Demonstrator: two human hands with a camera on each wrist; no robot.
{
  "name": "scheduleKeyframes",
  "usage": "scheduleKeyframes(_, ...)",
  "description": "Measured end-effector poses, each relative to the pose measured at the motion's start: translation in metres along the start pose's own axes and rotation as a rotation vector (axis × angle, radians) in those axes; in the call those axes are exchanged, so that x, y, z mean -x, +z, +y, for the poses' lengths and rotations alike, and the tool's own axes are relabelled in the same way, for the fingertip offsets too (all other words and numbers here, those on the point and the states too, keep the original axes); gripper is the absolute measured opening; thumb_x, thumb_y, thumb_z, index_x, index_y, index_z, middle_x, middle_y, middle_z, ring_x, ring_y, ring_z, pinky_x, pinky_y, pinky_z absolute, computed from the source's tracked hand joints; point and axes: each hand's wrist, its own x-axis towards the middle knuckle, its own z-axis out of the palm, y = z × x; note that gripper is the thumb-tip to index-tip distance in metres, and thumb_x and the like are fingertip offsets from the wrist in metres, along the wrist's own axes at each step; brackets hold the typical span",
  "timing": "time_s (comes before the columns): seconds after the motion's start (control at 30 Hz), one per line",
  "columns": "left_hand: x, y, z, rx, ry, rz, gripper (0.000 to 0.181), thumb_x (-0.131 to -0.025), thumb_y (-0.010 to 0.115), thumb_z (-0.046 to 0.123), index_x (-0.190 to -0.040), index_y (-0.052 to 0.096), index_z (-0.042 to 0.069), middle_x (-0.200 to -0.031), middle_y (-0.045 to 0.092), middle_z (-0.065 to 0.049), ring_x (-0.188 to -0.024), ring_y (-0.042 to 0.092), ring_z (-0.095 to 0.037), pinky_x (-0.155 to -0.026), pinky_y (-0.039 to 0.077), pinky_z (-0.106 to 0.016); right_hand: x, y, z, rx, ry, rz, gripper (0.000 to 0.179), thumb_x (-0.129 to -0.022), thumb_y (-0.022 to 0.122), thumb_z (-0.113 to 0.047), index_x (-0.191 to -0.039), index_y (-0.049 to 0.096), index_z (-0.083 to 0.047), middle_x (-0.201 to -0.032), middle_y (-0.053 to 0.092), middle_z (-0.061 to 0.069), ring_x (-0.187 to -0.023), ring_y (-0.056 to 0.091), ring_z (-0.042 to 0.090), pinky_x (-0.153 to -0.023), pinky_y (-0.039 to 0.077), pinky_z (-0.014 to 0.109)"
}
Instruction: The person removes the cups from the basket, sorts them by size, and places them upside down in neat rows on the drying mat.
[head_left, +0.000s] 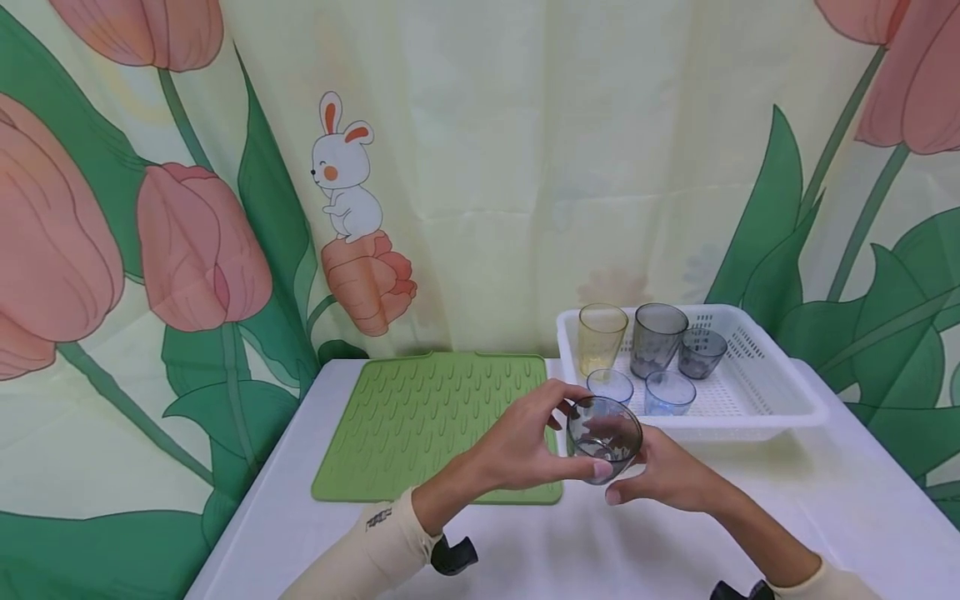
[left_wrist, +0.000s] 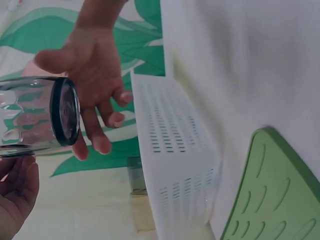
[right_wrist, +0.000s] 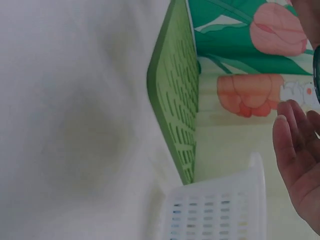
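Observation:
My left hand [head_left: 528, 437] grips a grey tinted glass [head_left: 604, 437] by its sides, thumb on the near side, fingers on the far side. The glass is tilted over the table, its mouth facing up toward me in the head view. In the left wrist view the glass [left_wrist: 37, 115] shows its thick dark base. My right hand [head_left: 671, 475] is beside the glass on the right. Its fingers, partly behind the glass in the head view, are spread and relaxed in the left wrist view, with a gap between that palm [left_wrist: 95, 75] and the base.
A white perforated basket [head_left: 780, 408] stands at the back right. In it are a yellow glass [head_left: 600, 337], a tall grey glass [head_left: 657, 342], a short grey glass [head_left: 702, 354] and two blue glasses [head_left: 670, 393]. Left of it lies a green ridged mat [head_left: 427, 425].

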Motion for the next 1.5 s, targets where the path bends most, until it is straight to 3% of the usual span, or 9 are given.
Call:
scheduleKeyframes(0.2, 0.0, 0.001, 0.0, 0.002, 0.01, 0.01, 0.067, -0.08, 0.085, 0.032, -0.133, 0.053, 0.008, -0.124, 0.061, -0.002, -0.105, 0.061, -0.015, -0.083, 0.051, -0.013, -0.003, 0.007, 0.01, 0.017, -0.026, -0.006, 0.072, -0.08, 0.081, -0.004, -0.143, 0.046, -0.004, -0.13, 0.06, 0.007, -0.109, 0.065, 0.012, -0.086, 0.055, 0.03)
scheduleKeyframes(0.33, 0.0, 0.002, -0.002, 0.018, -0.007, 0.021, 0.069, -0.079, 0.085, 0.032, -0.135, 0.053, 0.008, -0.123, 0.06, 0.0, -0.104, 0.06, -0.012, -0.083, 0.054, -0.019, -0.004, 0.007, 0.009, 0.012, -0.01, 0.0, 0.064, -0.083, 0.078, -0.004, -0.14, 0.05, -0.006, -0.128, 0.062, 0.001, -0.108, 0.066, 0.013, -0.085, 0.056, 0.032)
scheduleKeyframes(0.5, 0.002, 0.0, -0.004, 0.057, -0.027, 0.031, 0.072, -0.079, 0.087, 0.03, -0.137, 0.051, 0.008, -0.123, 0.06, 0.001, -0.103, 0.058, -0.007, -0.083, 0.054, -0.019, -0.004, 0.003, 0.006, -0.023, 0.054, 0.007, 0.057, -0.087, 0.074, -0.006, -0.139, 0.05, 0.0, -0.121, 0.067, 0.005, -0.103, 0.068, 0.015, -0.084, 0.057, 0.035)
scheduleKeyframes(0.7, 0.007, -0.001, -0.007, 0.123, -0.054, 0.019, 0.072, -0.081, 0.085, 0.027, -0.141, 0.049, 0.008, -0.127, 0.059, -0.002, -0.109, 0.063, -0.02, -0.086, 0.053, -0.017, 0.001, -0.002, 0.005, -0.043, 0.06, 0.025, 0.057, -0.089, 0.071, -0.004, -0.138, 0.046, 0.007, -0.119, 0.066, 0.013, -0.1, 0.068, 0.018, -0.081, 0.059, 0.035)
scheduleKeyframes(1.0, 0.016, 0.001, -0.013, 0.145, -0.113, 0.011, 0.074, -0.083, 0.084, 0.028, -0.144, 0.048, 0.008, -0.13, 0.062, -0.004, -0.106, 0.064, -0.007, -0.088, 0.054, -0.019, 0.01, -0.012, 0.001, -0.067, 0.064, 0.059, 0.054, -0.09, 0.067, -0.002, -0.138, 0.044, 0.007, -0.122, 0.063, 0.005, -0.104, 0.065, 0.017, -0.083, 0.058, 0.032)
scheduleKeyframes(1.1, 0.019, 0.003, -0.016, 0.163, -0.154, -0.01, 0.076, -0.083, 0.083, 0.03, -0.146, 0.047, 0.006, -0.131, 0.063, -0.007, -0.105, 0.065, -0.008, -0.089, 0.054, -0.019, 0.013, -0.014, 0.001, -0.084, 0.045, 0.082, 0.052, -0.091, 0.066, 0.0, -0.137, 0.042, 0.008, -0.122, 0.062, 0.004, -0.104, 0.064, 0.016, -0.083, 0.058, 0.031)
scheduleKeyframes(1.3, 0.024, 0.009, -0.021, 0.194, -0.227, -0.035, 0.08, -0.083, 0.083, 0.031, -0.148, 0.044, 0.006, -0.131, 0.063, -0.007, -0.105, 0.065, -0.011, -0.09, 0.053, -0.02, 0.015, -0.016, 0.001, -0.112, 0.026, 0.119, 0.045, -0.091, 0.064, 0.003, -0.132, 0.047, -0.001, -0.117, 0.066, -0.001, -0.102, 0.066, 0.014, -0.082, 0.058, 0.031)
scheduleKeyframes(1.5, 0.028, 0.015, -0.028, 0.213, -0.266, -0.043, 0.084, -0.084, 0.083, 0.031, -0.152, 0.037, 0.012, -0.128, 0.065, -0.008, -0.106, 0.068, -0.019, -0.09, 0.053, -0.02, 0.013, -0.014, -0.001, -0.089, 0.044, 0.155, 0.044, -0.09, 0.067, 0.002, -0.129, 0.047, 0.005, -0.114, 0.067, -0.002, -0.1, 0.068, 0.014, -0.079, 0.06, 0.032)
